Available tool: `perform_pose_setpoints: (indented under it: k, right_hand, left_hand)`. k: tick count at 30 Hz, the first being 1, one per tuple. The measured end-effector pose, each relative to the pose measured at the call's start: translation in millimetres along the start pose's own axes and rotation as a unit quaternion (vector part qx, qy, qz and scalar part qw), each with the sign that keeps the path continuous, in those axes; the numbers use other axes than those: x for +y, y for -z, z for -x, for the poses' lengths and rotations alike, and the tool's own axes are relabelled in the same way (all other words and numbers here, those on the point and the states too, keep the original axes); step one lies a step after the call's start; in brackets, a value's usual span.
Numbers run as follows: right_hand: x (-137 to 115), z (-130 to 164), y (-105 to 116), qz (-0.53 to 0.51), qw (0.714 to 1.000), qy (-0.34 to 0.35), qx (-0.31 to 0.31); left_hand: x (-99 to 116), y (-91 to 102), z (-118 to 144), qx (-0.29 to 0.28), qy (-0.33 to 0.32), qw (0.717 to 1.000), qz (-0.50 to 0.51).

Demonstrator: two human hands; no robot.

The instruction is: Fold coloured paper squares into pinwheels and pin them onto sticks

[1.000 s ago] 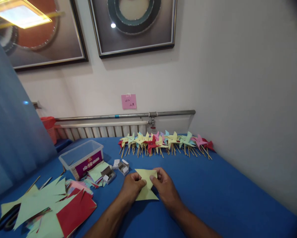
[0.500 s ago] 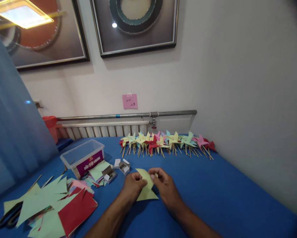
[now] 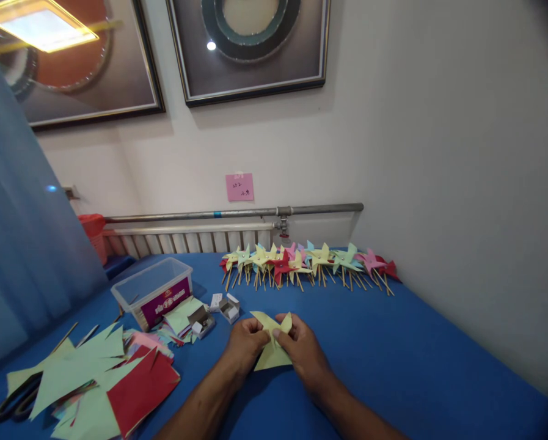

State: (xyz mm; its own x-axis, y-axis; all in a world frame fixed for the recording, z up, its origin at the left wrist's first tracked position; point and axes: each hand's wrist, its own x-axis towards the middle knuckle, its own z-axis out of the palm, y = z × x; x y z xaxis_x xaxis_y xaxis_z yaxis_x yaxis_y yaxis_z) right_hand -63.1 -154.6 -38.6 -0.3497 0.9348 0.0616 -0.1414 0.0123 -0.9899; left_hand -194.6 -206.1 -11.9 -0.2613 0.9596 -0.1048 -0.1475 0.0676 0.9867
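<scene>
A pale yellow paper pinwheel [image 3: 272,356], partly folded, is held above the blue table between both hands. My left hand [image 3: 246,343] pinches its left side, thumb on top near the centre. My right hand [image 3: 301,345] presses a folded-in point toward the middle with the thumb, fingers behind the sheet. Both hands are closed on the paper, and the fingers behind it are partly hidden. Left of my left hand lie a small open box [image 3: 201,322] with tiny metal pieces in it and another small open box [image 3: 230,309].
Finished pinwheels on sticks [image 3: 280,264] lie in a row at the back of the blue table [image 3: 393,354]. A clear plastic bin [image 3: 152,287] stands at left. Cut paper sheets [image 3: 81,360], a red sheet [image 3: 143,391] and black-handled scissors [image 3: 19,400] lie front left.
My right hand has moved slightly left and folded the paper's right corner in to the centre, where the thumb now presses it. My left hand has hardly moved.
</scene>
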Motion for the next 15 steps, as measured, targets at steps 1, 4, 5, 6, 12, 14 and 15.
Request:
perform_pose_setpoints:
  k: [1, 4, 5, 6, 12, 14, 15]
  right_hand:
    - [0.4, -0.2, -0.3, -0.009, 1.0, -0.005, -0.002]
    - [0.2, 0.8, -1.1, -0.035, 0.999, -0.014, -0.019]
    - [-0.2, 1.6, -1.4, -0.042, 0.999, -0.014, -0.028]
    - [-0.7, 2.4, -1.6, -0.05, 0.998, -0.014, -0.036]
    - [-2.2, 5.2, -1.7, -0.097, 0.994, -0.024, -0.033]
    - [-1.5, 5.2, -1.6, -0.092, 0.995, -0.025, -0.039]
    - [-1.0, 5.0, -1.5, -0.088, 0.995, -0.027, -0.043]
  left_hand:
    - [-0.1, 0.2, 0.0, -0.003, 0.003, 1.0, 0.006]
    - [1.4, 0.0, 1.1, -0.004, 0.003, 1.0, 0.012]
    - [2.3, -0.2, 1.8, -0.003, 0.004, 1.0, 0.011]
    - [3.2, -0.5, 2.6, -0.003, 0.005, 1.0, 0.011]
    - [4.9, -1.9, 5.1, -0.004, 0.005, 1.0, 0.014]
    - [4.1, -2.1, 4.7, -0.006, 0.005, 1.0, 0.015]
    - [3.7, -2.2, 4.5, -0.008, 0.006, 1.0, 0.017]
